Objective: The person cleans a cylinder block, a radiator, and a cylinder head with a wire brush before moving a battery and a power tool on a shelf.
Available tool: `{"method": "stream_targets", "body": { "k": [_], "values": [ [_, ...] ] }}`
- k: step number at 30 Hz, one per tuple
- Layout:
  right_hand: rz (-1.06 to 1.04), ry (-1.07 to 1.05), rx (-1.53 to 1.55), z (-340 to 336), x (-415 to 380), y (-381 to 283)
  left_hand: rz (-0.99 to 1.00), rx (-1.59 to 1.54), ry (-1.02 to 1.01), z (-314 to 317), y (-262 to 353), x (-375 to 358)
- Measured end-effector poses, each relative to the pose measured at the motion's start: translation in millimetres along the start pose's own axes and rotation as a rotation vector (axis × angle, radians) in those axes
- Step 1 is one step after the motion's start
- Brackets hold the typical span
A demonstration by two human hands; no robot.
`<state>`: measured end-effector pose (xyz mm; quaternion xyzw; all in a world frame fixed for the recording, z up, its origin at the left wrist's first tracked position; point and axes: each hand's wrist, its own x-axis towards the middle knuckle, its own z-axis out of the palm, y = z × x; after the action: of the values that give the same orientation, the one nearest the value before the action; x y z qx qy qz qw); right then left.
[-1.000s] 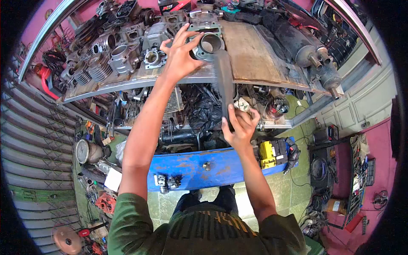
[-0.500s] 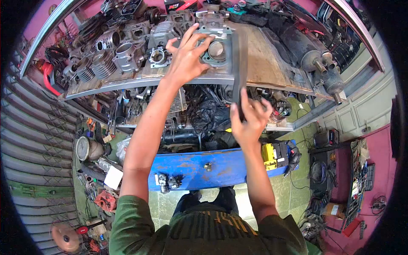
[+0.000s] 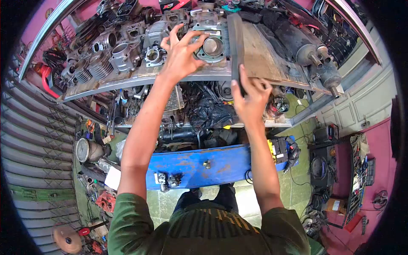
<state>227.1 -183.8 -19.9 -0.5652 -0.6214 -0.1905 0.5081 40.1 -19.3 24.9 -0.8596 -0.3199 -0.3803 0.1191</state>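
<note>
My left hand point(image 3: 182, 53) grips an engine cylinder point(image 3: 211, 47) near the front of the wooden shelf, thumb at its near side and fingers over its far edge. The cylinder's round bore faces up, with a greenish flat flange around it. A long, dark flat file point(image 3: 235, 44) is held by its near end in my right hand point(image 3: 252, 93), fingers closed round it. It points away from me, just right of the cylinder and overlapping its right edge in this view. A smaller metal part with a round opening point(image 3: 153, 56) sits left of my left hand.
Several finned cylinders and castings point(image 3: 123, 57) crowd the shelf's left side. Mufflers point(image 3: 312, 55) lie at the right. A blue bench point(image 3: 195, 170) stands below, bearing a carburetor-like part point(image 3: 161, 180) and a yellow-and-black case point(image 3: 278, 151).
My right hand has moved forward, away from me, carrying the flat file further along beside the cylinder. My left hand keeps its grip. The view has shifted slightly.
</note>
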Motion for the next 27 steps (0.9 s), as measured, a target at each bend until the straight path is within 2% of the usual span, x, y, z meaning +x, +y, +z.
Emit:
{"method": "stream_targets", "body": {
  "k": [1, 3, 5, 7, 11, 14, 17, 21, 23, 25, 27],
  "values": [
    [-0.032, 0.001, -0.014, 7.2, -13.2, 4.2, 0.006, -0.002, -0.002, 0.5, 0.1, -0.1],
    [0.067, -0.079, 0.042, 2.1, -56.6, -1.6, -0.017, 0.068, -0.003, 1.8, -0.8, 1.2],
    [0.028, -0.004, 0.065, 2.1, -80.1, 0.6, -0.014, 0.061, 0.010, 3.6, -2.1, 1.6],
    [0.135, -0.006, 0.089, -4.1, -58.0, 2.5, -0.022, 0.074, 0.007, 3.4, 0.6, 2.3],
    [0.175, -0.012, 0.133, 12.2, -7.8, 7.1, 0.000, 0.066, 0.017, 2.6, 5.9, -0.8],
    [0.140, -0.010, 0.087, 18.1, -58.5, -7.1, -0.011, 0.048, 0.021, 3.2, 4.3, -1.9],
    [0.258, -0.058, 0.171, 3.9, -87.9, -14.5, 0.013, 0.001, 0.032, 3.2, 1.4, -0.8],
    [0.305, 0.061, 0.141, 8.2, -32.1, -7.8, 0.010, 0.012, 0.035, 4.2, 3.8, -1.4],
    [0.411, -0.070, 0.284, 18.5, -42.8, -8.4, 0.007, -0.009, 0.046, 5.7, 3.4, -3.8],
    [0.354, -0.064, 0.292, 23.3, -88.4, -21.5, 0.002, -0.006, 0.041, 8.2, 3.8, -6.7],
    [0.411, -0.169, 0.285, 3.5, -107.6, -35.3, 0.001, -0.011, 0.068, 7.4, 4.6, -3.6]
  ]
}}
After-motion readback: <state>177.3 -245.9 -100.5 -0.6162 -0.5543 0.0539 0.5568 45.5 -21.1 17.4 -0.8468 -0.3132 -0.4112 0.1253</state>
